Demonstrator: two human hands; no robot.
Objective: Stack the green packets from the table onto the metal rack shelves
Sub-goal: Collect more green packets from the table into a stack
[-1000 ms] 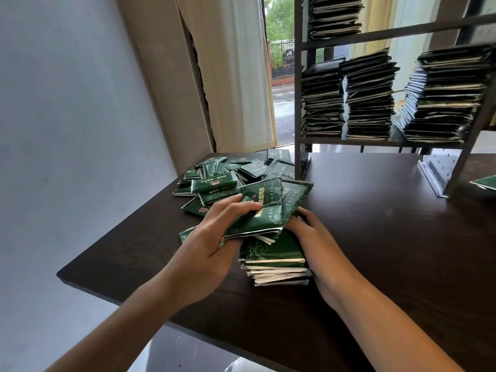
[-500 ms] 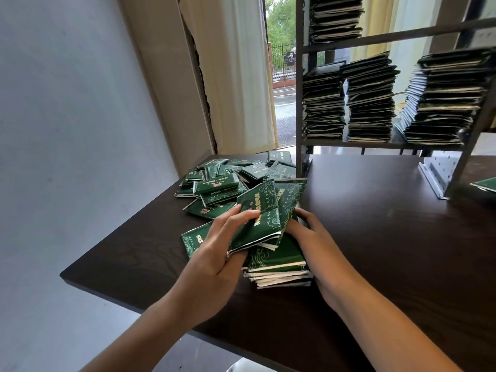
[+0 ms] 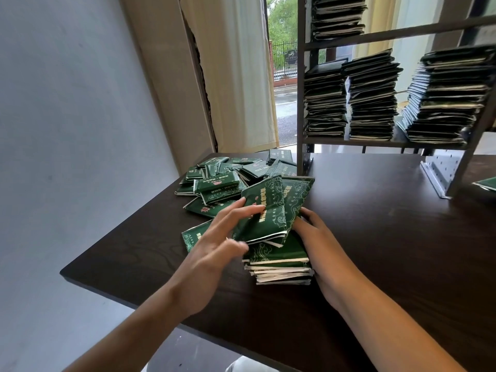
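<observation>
Left hand (image 3: 214,245) reaching over the near stack of green packets (image 3: 279,264), fingers spread and nearly straight, fingertips pressing on the tilted top packet (image 3: 264,210); thumb hidden beneath, so a closed grip not confirmable. Right hand (image 3: 319,242) bracing the stack's right side, fingertips concealed behind the packets; grip there not determinable. Stack sitting near the desk (image 3: 389,237) front-left area, close to the left edge. Loose pile of packets (image 3: 228,181) lying behind, toward the far left corner, partly overlapping. One packet (image 3: 194,234) half covered by the left hand. Metal rack (image 3: 302,103) standing on the desk's far side, its shelf stacks (image 3: 373,103) cut off at right. Open dark surface extending right of the stack.
</observation>
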